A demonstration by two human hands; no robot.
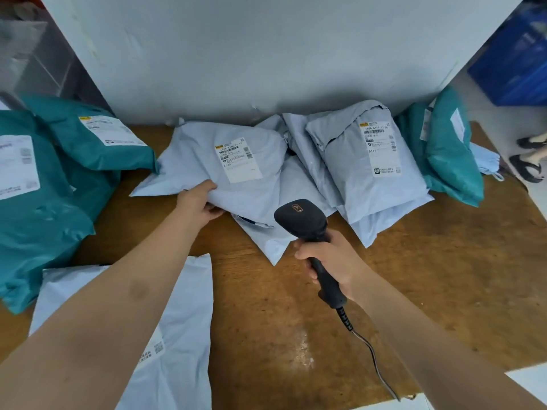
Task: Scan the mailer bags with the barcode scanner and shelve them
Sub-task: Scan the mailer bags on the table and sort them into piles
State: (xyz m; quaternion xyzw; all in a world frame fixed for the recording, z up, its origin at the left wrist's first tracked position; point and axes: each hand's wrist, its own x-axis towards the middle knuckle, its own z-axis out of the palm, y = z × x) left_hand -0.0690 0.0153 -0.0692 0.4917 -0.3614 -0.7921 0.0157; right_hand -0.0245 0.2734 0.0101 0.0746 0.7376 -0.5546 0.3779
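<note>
L hand (200,203) on mailer (197,156), R hand (333,261) w/ scanner (302,218)

Mottled orange-brown tabletop (429,276) showed pale scuffed patch near front. Matte black scanner (302,220) bore small orange logo on head; its cable (375,362) was black. Pale blue-grey middle bags (201,155) carried white labels (238,159) printed with black barcodes, yellow mark at corner. Side bags (59,179) were teal, labels white too. Wall (266,54) was off-white, box (515,60) deep blue.

A wooden table (414,276) bears grey mailer bags (195,161) and teal mailer bags (44,226).
</note>
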